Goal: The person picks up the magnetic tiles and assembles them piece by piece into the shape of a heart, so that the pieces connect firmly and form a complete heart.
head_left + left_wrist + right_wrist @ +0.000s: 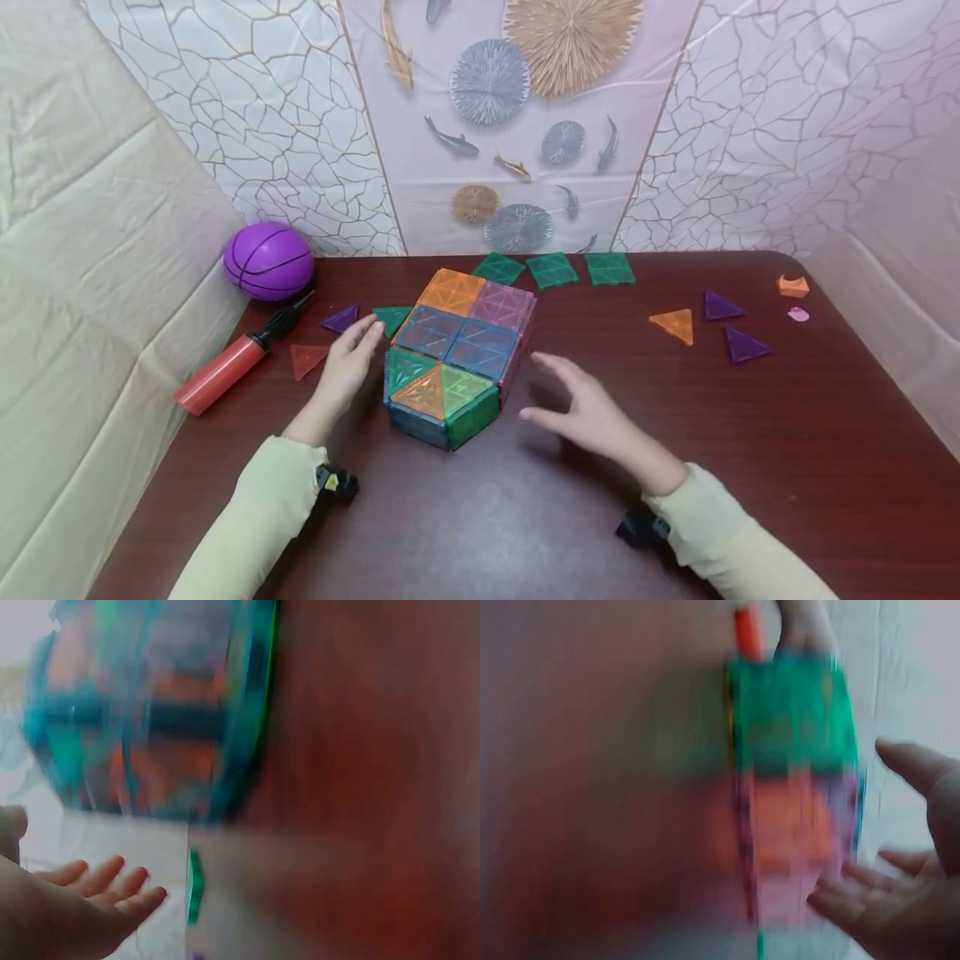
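Note:
A low box-like structure of translucent magnetic tiles [461,342] stands mid-table, with orange, pink and blue squares on top and green and orange triangles at its angled near end. My left hand [347,367] is held just left of it, fingers extended. On the other side my right hand [588,412] is spread, thumb apart from the fingers and nothing between them. Both wrist views are blurred; the left hand [82,904] and the right hand [900,885] appear there with relaxed fingers beside the structure.
Green square tiles [551,270] lie along the back edge. Purple [723,306] and orange triangles [675,326] lie at right, near a small orange piece [792,286]. To the left are a purple ball [268,261], a red hand pump [225,373] and a red triangle [307,361].

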The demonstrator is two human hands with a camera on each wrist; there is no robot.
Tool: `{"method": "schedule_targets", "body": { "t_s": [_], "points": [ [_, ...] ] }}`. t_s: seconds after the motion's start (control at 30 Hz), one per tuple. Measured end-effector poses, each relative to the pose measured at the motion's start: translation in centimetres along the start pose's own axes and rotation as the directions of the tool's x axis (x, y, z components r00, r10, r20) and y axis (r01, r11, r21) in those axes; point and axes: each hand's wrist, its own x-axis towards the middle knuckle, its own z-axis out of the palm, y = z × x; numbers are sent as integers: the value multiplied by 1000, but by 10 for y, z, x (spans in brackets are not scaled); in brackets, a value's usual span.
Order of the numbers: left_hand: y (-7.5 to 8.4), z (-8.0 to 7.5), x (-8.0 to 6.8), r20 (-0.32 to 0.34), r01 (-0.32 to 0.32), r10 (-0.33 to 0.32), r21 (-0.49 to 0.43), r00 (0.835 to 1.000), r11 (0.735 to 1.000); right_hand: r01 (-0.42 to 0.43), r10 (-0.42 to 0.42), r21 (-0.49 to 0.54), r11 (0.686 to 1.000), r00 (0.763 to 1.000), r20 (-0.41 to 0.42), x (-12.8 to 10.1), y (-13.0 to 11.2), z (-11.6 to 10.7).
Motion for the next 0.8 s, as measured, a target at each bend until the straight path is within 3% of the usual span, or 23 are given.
{"method": "schedule_targets", "body": {
  "t_s": [0.1,0.23,0.5,0.67,0.8],
  "points": [
    [-2,-12,20,4,-84,85,147,996,985,20,-22,-53,998,999,-37,7,24,-29],
    [-7,-23,45,89,-159,137,328,987,931,-12,2,-123,992,997,-80,18,60,-68],
    [-21,-24,83,215,-170,62,531,975,830,-202,172,-192,960,971,-164,30,125,-130],
    [-23,-23,94,292,-195,16,597,956,778,-287,262,-255,923,957,-128,29,148,-149],
    [-23,-23,98,319,-223,18,619,948,753,-315,296,-313,896,949,-108,28,157,-154]
  ]
}}
